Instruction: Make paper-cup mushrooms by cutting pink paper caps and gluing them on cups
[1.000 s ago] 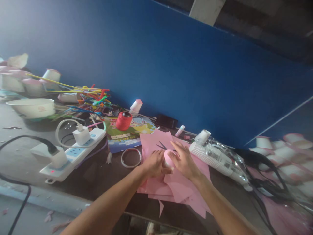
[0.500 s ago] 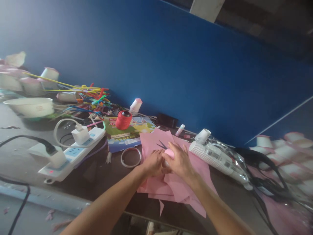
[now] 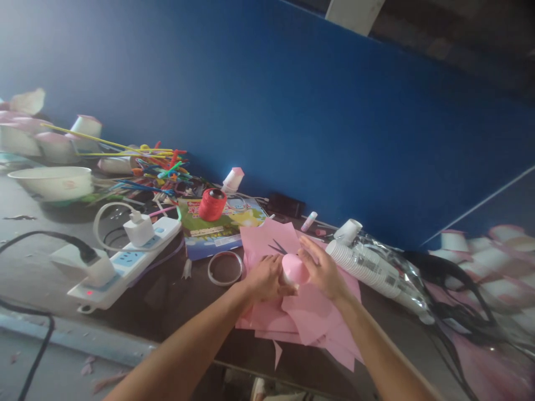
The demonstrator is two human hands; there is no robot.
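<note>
My left hand is wrapped round a white paper cup and holds it bottom up, tilted toward me. Pink paper covers the cup's upturned end. On the cup's right side, my right hand has its fingers stretched out, with the thumb side close against the pink paper; whether they touch is hard to make out. Beneath both hands lie loose pink sheets. Dark scissor blades show just beyond the cup, their handles hidden.
Nested paper cups in clear plastic lie at right, near a glue stick. A red thread spool stands on a colourful booklet. Leftward are a tape roll, a power strip, pipe cleaners and a bowl.
My right hand has moved off the top of the cup to its right side, its fingers straighter. More of the pink-covered end now shows. My left hand keeps its hold.
</note>
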